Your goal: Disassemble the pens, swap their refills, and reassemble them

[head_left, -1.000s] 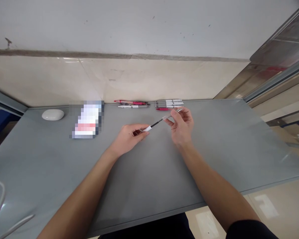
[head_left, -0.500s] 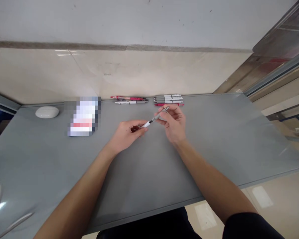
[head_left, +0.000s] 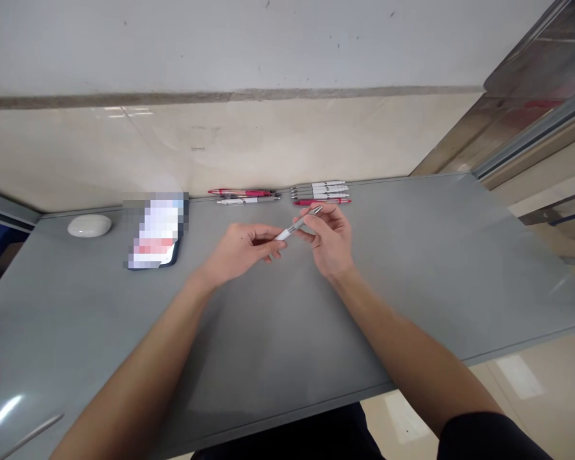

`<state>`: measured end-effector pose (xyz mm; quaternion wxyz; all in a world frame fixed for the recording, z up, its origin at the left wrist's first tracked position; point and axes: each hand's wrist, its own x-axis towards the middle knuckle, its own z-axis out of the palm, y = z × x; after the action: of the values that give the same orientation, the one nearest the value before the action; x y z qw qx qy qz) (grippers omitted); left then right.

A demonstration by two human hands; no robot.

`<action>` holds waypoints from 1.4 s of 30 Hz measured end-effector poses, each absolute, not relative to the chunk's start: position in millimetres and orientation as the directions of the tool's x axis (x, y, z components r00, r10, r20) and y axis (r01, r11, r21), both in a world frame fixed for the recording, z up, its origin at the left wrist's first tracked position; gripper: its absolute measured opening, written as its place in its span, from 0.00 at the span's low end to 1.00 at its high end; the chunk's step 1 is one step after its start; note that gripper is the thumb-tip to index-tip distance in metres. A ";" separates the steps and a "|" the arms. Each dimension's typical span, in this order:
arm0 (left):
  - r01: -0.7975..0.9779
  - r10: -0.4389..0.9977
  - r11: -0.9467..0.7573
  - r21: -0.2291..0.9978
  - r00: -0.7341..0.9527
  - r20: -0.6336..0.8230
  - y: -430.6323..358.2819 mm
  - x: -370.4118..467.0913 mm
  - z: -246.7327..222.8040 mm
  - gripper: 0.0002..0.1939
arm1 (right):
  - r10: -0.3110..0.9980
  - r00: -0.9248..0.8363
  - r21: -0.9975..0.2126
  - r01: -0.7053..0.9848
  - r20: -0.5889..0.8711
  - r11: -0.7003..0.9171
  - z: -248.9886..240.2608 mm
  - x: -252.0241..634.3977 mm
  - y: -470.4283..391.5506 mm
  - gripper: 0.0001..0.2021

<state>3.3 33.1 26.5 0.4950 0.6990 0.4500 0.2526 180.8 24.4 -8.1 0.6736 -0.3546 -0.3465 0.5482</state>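
A ballpoint pen (head_left: 283, 235) with a white barrel and a grey front section is held slantwise above the grey table. My left hand (head_left: 239, 252) is closed around the white barrel end, between thumb and fingers. Pinching the grey section near the metal tip is my right hand (head_left: 333, 246). The tip points up and right. Just behind my right hand lies a row of several white-and-grey pens (head_left: 321, 189), with a red pen (head_left: 326, 202) at its near side.
Left of that row lie a red pen (head_left: 259, 193) and a white pen (head_left: 246, 200). A phone (head_left: 172, 255), partly pixelated, and a white computer mouse (head_left: 89, 225) sit further left. The wall (head_left: 287, 140) borders the table's (head_left: 278, 358) back edge. A pale cable (head_left: 33, 434) runs at lower left.
The dark gap between the pen's white barrel and grey section has narrowed, the two parts now closer together. Both hands keep their grip. The whole view has shifted slightly.
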 end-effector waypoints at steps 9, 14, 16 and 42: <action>0.469 0.863 -0.262 0.843 0.506 -0.014 47.2 13.8 37.2 0.11 | 0.961 0.271 -0.840 -0.505 0.061 0.196 -7.5 182.5 27.8 0.12; 0.430 0.843 -0.251 0.867 0.537 -0.022 52.8 13.1 30.4 0.12 | 0.964 0.259 -0.845 -0.501 0.056 0.184 -7.1 184.2 27.8 0.12; 0.402 0.832 -0.213 0.890 0.553 -0.051 53.6 11.2 28.2 0.13 | 0.971 0.229 -0.867 -0.469 0.068 0.171 -6.0 184.6 27.4 0.10; 0.270 0.638 0.134 0.953 0.713 -0.291 47.9 4.7 34.2 0.15 | 0.996 0.055 -0.752 -0.653 0.071 0.090 -14.8 186.4 31.5 0.06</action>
<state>4.7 47.9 34.2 0.6650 0.6435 0.3529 0.1383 186.4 31.5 -14.8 0.6707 -0.2785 -0.3083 0.6145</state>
